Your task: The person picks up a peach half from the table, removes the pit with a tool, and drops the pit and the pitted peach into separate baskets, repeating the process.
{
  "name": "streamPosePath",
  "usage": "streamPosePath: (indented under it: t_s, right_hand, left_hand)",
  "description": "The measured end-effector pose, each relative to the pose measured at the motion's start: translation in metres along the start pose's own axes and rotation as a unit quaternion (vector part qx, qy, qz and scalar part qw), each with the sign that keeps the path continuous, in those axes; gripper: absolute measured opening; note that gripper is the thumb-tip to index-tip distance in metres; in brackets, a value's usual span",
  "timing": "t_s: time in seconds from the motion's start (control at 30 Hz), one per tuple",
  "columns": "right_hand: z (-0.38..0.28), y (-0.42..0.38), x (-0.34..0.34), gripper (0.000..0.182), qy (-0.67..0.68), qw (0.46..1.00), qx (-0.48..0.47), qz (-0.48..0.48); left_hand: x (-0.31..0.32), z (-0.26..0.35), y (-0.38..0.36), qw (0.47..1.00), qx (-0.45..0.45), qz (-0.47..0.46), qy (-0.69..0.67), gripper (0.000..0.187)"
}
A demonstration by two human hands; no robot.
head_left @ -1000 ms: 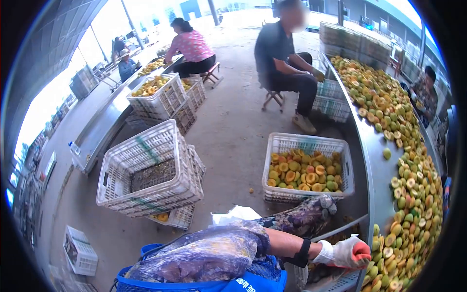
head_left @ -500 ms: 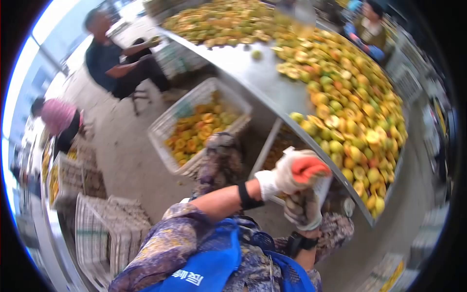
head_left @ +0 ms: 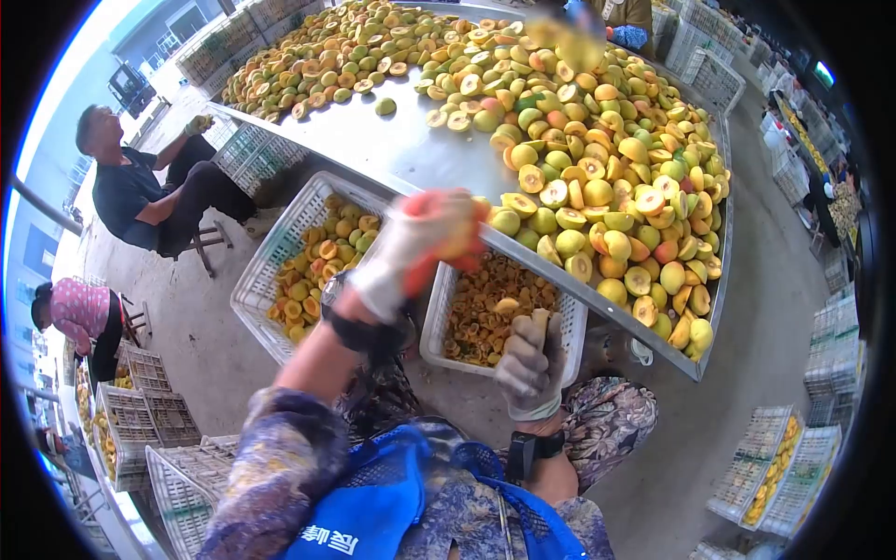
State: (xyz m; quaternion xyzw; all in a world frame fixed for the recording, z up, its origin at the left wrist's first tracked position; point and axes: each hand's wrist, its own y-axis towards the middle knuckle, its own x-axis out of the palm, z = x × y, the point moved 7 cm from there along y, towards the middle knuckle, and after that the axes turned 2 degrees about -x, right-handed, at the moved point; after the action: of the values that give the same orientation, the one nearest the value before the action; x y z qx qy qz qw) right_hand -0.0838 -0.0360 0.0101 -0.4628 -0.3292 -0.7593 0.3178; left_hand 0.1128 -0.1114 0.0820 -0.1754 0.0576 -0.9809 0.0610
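Note:
My left hand (head_left: 425,247), in a white glove with orange on it, is blurred beside the near edge of the metal table (head_left: 425,140). Its fingers are curled, and what they hold cannot be made out. Lower right, my right hand (head_left: 530,369) in a dirty grey glove is closed round something small and mostly hidden, over the rim of a white crate (head_left: 434,322) of brownish fruit scraps. Halved yellow-green fruit (head_left: 616,219) lies heaped on the table, close to my left hand.
Left of my knees stands a white crate (head_left: 252,280) of fruit halves. A seated person (head_left: 140,191) is at the left, another in pink (head_left: 79,313) bends further down. Someone in blue sleeves (head_left: 630,35) is across the table. Stacked crates (head_left: 779,467) stand lower right.
My left hand has moved left and up, away from my right hand, which has shifted slightly left. The view has turned, showing more of the scraps crate.

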Motion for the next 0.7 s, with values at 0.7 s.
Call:
streamPosePath:
  t_s: [0.7]
  right_hand:
    - [-0.028,-0.005,-0.077,0.053,-0.097,0.943,-0.106,0.299]
  left_hand:
    - [-0.021,-0.058,0.166,0.720,-0.002,-0.153,0.677,0.038]
